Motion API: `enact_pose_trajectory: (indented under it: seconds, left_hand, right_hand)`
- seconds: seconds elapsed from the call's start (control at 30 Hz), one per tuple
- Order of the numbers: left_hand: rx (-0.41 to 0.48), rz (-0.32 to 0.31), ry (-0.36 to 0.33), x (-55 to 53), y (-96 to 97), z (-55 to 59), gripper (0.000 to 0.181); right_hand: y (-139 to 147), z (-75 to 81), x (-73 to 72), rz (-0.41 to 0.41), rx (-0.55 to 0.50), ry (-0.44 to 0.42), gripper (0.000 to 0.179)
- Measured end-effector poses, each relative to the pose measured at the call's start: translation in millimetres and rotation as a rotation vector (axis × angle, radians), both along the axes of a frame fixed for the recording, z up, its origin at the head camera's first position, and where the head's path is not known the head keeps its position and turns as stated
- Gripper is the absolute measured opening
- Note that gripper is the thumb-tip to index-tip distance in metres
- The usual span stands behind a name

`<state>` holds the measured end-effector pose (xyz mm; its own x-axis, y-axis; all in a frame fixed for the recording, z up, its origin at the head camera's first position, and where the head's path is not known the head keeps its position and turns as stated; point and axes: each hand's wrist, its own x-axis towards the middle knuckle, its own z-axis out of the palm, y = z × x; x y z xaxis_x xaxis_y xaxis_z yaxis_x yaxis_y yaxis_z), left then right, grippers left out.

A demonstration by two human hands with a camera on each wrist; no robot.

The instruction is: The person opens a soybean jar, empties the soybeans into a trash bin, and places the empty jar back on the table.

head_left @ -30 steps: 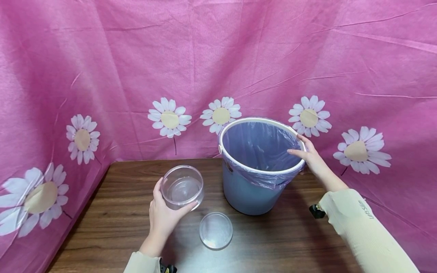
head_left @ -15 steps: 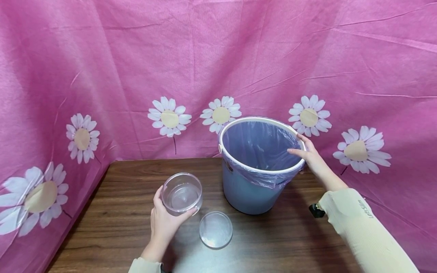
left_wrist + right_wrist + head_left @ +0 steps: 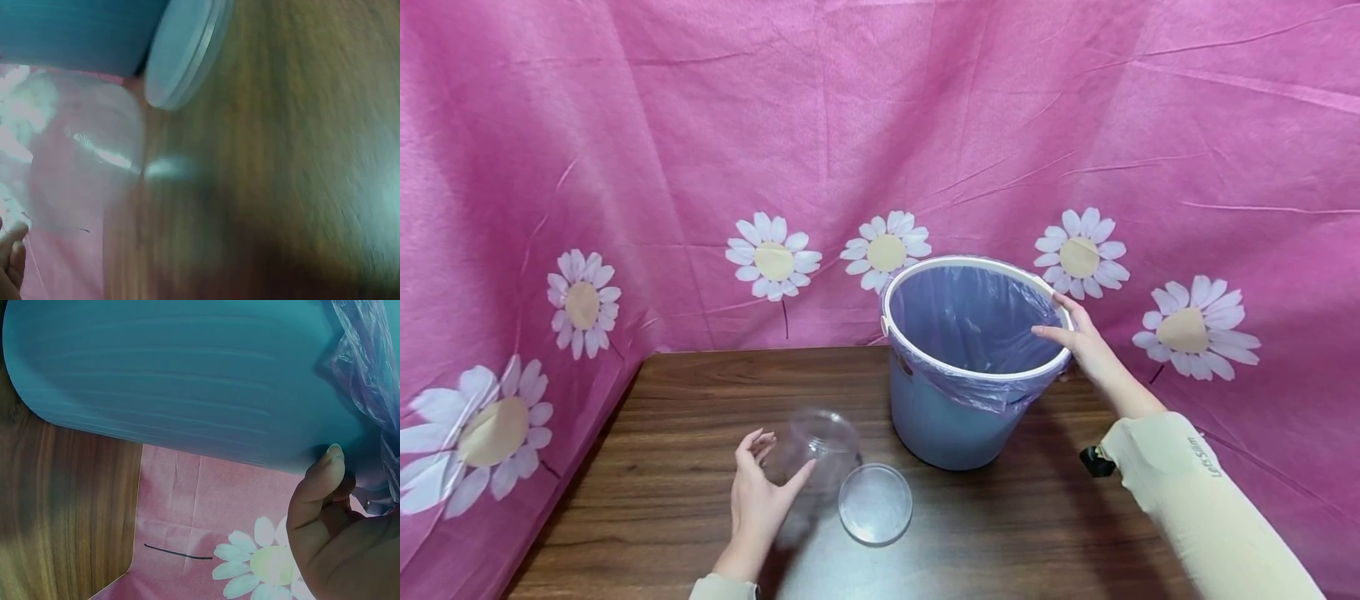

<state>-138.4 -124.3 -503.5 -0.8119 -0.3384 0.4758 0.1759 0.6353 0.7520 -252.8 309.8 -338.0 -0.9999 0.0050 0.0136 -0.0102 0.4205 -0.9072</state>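
In the head view my left hand (image 3: 760, 492) is beside a clear round container (image 3: 823, 442), its thumb and fingers spread and apart from it. The container looks blurred; the left wrist view shows its see-through wall (image 3: 81, 150) near a few fingertips (image 3: 15, 250). To its right a clear round lid (image 3: 876, 504) lies flat on the table. My right hand (image 3: 1093, 354) grips the right rim of a blue-grey trash bin (image 3: 951, 425), thumb inside and fingers outside. In the right wrist view those curled fingers (image 3: 319, 487) are against the ribbed bin wall (image 3: 156, 381).
A purple plastic liner (image 3: 973, 325) fills the bin and folds over its white rim. The brown wood-grain table (image 3: 685, 450) meets a pink cloth (image 3: 820, 125) with printed daisies at the back and both sides.
My left hand has let go of the container, which now is lower and farther right, close to the lid. The right hand and the bin have stayed in place.
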Motion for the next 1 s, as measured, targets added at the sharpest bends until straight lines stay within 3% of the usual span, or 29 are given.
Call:
enact_pose_trajectory:
  seconds: [0.07, 0.2, 0.37, 0.8, 1.0]
  left_hand:
    - [-0.065, -0.040, -0.018, -2.3, -1.3, -5.3, 0.092]
    - [-0.203, -0.129, -0.143, -7.6, -2.2, -11.2, 0.090]
    - [-0.182, -0.161, -0.220, -10.8, -0.9, -14.6, 0.087]
    - [-0.125, -0.134, -0.207, 2.2, -3.9, -26.8, 0.085]
    - [-0.100, -0.124, -0.201, 8.0, -5.5, -29.0, 0.085]
  right_hand:
    - [0.5, 0.6, -0.6, -0.002, 0.006, -0.012, 0.087]
    - [0.7, 1.2, -2.4, -0.004, -0.020, -0.003, 0.087]
    - [-0.8, 0.0, -3.0, 0.000, -0.035, 0.001, 0.087]
    - [0.3, 0.2, -8.7, 0.024, -0.119, 0.060, 0.085]
    - [-0.4, 0.0, -2.5, -0.001, -0.041, 0.030, 0.085]
